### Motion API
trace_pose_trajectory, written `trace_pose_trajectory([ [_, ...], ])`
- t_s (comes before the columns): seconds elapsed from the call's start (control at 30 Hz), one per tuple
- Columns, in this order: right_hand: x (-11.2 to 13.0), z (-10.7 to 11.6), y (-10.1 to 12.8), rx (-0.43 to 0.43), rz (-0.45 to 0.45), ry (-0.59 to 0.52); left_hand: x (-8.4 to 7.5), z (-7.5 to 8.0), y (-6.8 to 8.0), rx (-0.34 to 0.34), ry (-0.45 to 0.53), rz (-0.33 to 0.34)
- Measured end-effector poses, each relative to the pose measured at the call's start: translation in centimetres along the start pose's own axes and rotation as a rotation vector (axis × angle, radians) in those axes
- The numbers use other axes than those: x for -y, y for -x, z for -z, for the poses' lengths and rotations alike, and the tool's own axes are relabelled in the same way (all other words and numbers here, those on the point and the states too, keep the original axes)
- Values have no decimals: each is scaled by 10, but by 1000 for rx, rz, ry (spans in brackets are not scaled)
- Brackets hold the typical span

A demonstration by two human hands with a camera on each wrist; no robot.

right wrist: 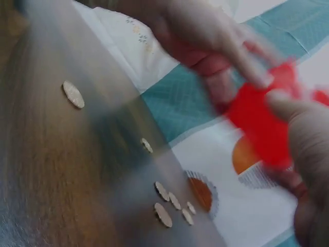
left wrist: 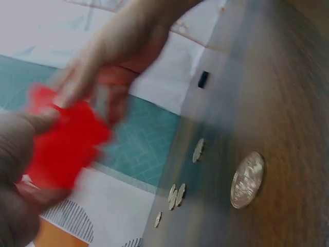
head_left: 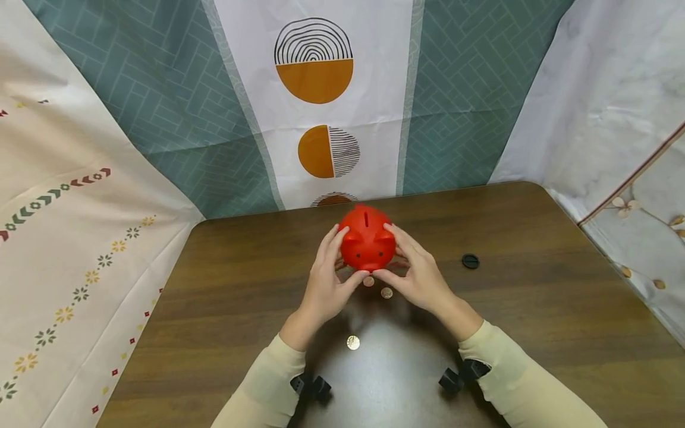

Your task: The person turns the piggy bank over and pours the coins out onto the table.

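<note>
Red piggy bank lifted off the counter, clasped between left hand and right hand, fingers curled round its sides. Several coins already out: two just beneath the hands, one nearer the wrists. Black plug lying off beyond the right hand. Whether more remains inside, impossible to tell.
</note>
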State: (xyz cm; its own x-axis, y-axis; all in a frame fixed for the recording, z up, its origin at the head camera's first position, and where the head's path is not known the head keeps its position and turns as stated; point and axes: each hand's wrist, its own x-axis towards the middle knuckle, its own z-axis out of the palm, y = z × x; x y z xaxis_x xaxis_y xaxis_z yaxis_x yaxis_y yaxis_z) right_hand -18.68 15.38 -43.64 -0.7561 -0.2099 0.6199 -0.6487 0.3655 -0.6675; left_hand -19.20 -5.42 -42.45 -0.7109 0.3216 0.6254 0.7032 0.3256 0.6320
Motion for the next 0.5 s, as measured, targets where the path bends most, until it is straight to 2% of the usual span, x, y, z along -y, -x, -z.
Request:
trace_pose_trajectory([
  [0.03,1,1,-1,-27,59,2,-2,1,-1,-26,-12,-58],
  [0.1,2,1,-3,-48,91,3,-4,1,-2,-49,-36,-99],
  [0.17,2,1,-3,-2,15,-28,-3,1,-2,-16,-31,-48],
  [0.23,-1,0,-1,68,-127,-42,0,1,-1,42,-39,58],
  [0.3,-3,-1,0,112,-214,-48,2,1,0,88,-37,136],
  [0.33,-4,-1,1,121,-232,-51,3,1,0,102,-34,154],
  [0.5,-3,-3,2,119,-257,-63,5,2,1,107,-34,160],
])
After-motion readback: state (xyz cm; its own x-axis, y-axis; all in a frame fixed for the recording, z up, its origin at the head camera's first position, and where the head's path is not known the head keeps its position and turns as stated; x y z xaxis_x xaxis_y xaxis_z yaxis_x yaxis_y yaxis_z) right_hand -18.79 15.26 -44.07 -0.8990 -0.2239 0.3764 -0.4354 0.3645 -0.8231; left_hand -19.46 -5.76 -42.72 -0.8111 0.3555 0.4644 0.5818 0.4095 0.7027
